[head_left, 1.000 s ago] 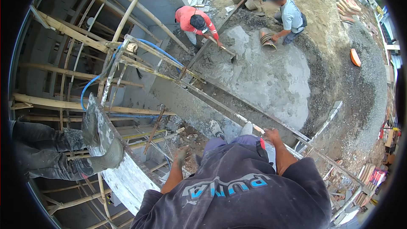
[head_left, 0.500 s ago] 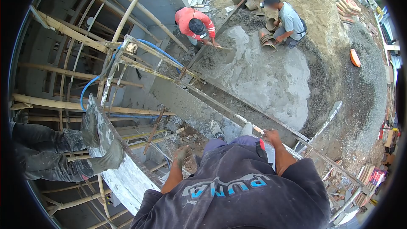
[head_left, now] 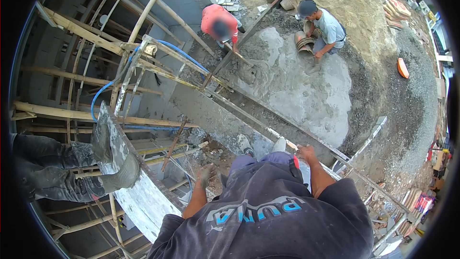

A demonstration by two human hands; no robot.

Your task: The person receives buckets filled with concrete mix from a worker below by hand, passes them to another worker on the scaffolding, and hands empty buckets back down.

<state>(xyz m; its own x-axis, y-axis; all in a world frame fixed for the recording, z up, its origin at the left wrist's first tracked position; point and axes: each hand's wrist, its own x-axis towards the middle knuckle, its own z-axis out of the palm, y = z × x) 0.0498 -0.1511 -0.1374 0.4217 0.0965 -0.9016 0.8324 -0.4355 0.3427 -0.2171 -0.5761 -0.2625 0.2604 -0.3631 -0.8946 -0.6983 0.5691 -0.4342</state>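
Note:
My left hand (head_left: 206, 173), grey with cement, hangs in the air over the rubble with its fingers loosely apart and nothing in it. At the front of my body, my right hand (head_left: 306, 154) is closed round the metal scaffold rail (head_left: 268, 129). My shoes (head_left: 246, 145) show just beyond my knees, beside this rail. To my left is a long, plaster-smeared board (head_left: 148, 206) with mounds of wet mortar (head_left: 123, 173) on it.
Below, a worker in red (head_left: 220, 21) holds a long-handled tool at the wet cement (head_left: 311, 100). Another person (head_left: 330, 31) crouches beside stacked buckets (head_left: 304, 43). Bamboo poles (head_left: 72, 111) and a blue hose (head_left: 98, 100) run left. Someone's mortar-stained legs (head_left: 52, 177) stand by the board.
The worker in red has bent lower and shifted the tool in the cement. The crouching person's arm has reached down beside the buckets. My hands stay almost where they were.

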